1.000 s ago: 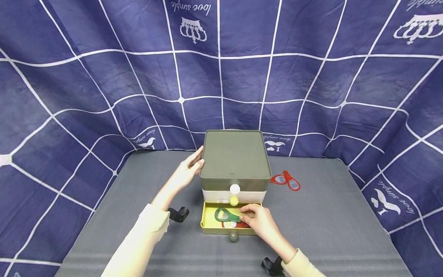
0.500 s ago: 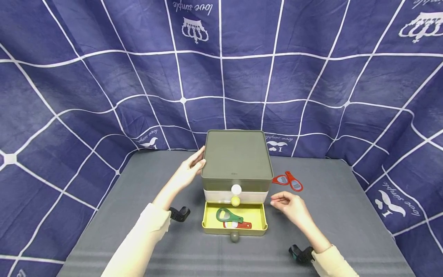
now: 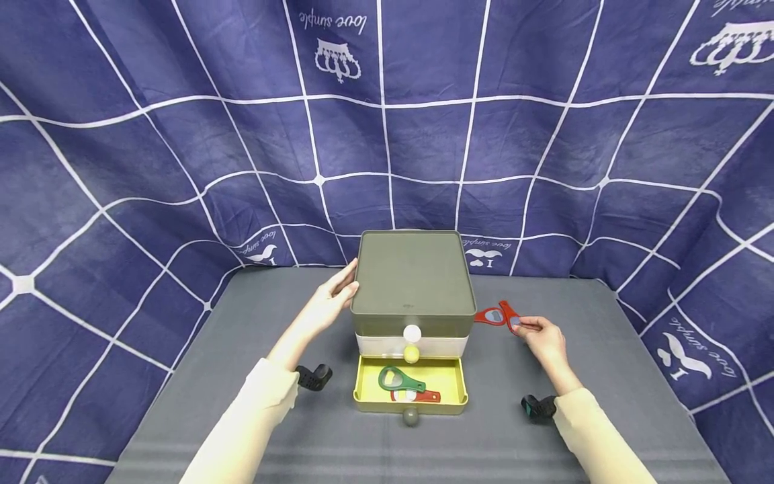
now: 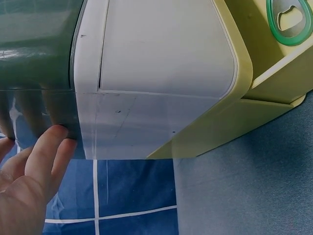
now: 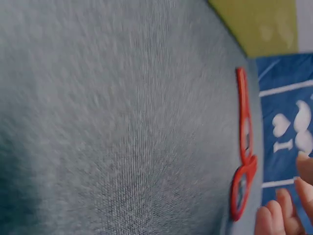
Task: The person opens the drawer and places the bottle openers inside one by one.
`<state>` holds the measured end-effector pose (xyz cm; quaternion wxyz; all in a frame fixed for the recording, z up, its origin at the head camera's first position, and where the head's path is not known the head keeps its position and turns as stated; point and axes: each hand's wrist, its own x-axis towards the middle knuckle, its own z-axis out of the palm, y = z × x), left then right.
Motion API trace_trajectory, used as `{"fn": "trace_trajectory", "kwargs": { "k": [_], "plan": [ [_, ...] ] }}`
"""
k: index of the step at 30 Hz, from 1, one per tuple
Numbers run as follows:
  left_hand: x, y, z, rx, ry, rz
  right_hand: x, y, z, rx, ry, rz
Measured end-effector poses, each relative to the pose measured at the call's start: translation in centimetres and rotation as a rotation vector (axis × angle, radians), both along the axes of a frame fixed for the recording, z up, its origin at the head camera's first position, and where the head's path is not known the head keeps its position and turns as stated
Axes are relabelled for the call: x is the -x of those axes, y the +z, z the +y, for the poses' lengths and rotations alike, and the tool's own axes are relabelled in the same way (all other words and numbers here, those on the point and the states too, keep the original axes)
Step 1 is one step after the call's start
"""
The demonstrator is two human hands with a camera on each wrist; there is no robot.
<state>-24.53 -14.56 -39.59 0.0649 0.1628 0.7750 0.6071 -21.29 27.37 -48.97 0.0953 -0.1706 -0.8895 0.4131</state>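
Note:
A drawer box [image 3: 414,272] with a dark green top, a white middle and a yellow base stands on the grey table. Its bottom yellow drawer [image 3: 447,376] is pulled out. Inside lie a green bottle opener [image 3: 393,378] and a red bottle opener [image 3: 428,396], partly under the green one. My left hand [image 3: 325,302] rests its fingertips on the box's left side wall. Right of the box, two red bottle openers lie on the table: one [image 3: 492,316] by the box wall and another [image 3: 506,310] crossing it. My right hand [image 3: 544,339] hovers over the latter's near end, fingers loosely bent.
The box front bears a white knob [image 3: 412,334], a yellow knob [image 3: 411,353] and a grey-green knob [image 3: 410,417] on the pulled-out drawer. A blue curtain [image 3: 423,134] with white lines hangs behind and on both sides of the table [image 3: 471,444].
My right hand has left the green bottle opener in the drawer and moved right and away to the red bottle openers. My left hand has stayed on the box.

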Motion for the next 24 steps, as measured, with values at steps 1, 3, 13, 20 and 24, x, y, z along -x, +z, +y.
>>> {"fn": "trace_trajectory", "kwargs": {
  "k": [1, 3, 13, 20, 24],
  "plan": [
    [0.0, 0.0, 0.0, 0.001, 0.001, 0.000, 0.3, -0.2, 0.2, 0.002, -0.020, 0.003],
    [0.0, -0.1, -0.1, 0.007, 0.001, 0.001, 0.8, -0.7, 0.4, 0.000, -0.057, 0.014],
    [0.0, -0.1, -0.1, 0.010, -0.003, 0.000, 2.0, -2.4, 0.3, -0.022, -0.148, 0.009],
    [-0.1, -0.1, -0.3, 0.006, 0.001, 0.001, 2.6, -3.0, 0.1, -0.028, -0.149, 0.005],
    [-0.1, -0.1, -0.2, -0.002, 0.000, -0.003, 2.6, -3.0, -0.2, -0.038, -0.132, -0.015]
  ]
}}
